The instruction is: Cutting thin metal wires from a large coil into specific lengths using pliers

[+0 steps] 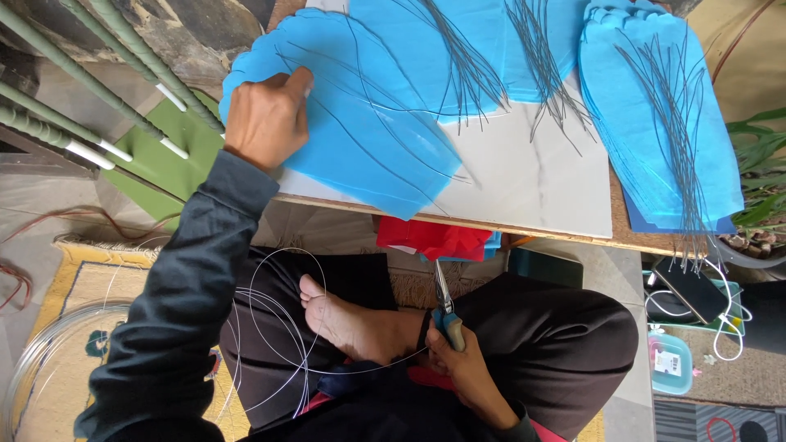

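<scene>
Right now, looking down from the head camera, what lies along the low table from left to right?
Left hand pressing a scalloped blue paper sheet → bare white marble-look tabletop → stack of blue paper petal shapes with a bundle of thin dark wires lying on it.

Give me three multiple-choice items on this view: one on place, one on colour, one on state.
1. Where does the left hand rest?
A. on the petal-shaped blue paper sheets
B. on the bare foot
C. on the green rods

2. What colour is the folded paper under the white board's edge?
A. yellow
B. red
C. black

3. How does the right hand stand?
A. open and empty
B. flat on the board
C. closed on the blue-handled metal pliers

Answers: 1 A, the fingers press the sheet's scalloped edge. 2 B, red shows below the board. 3 C, the fingers wrap the handles.
</scene>
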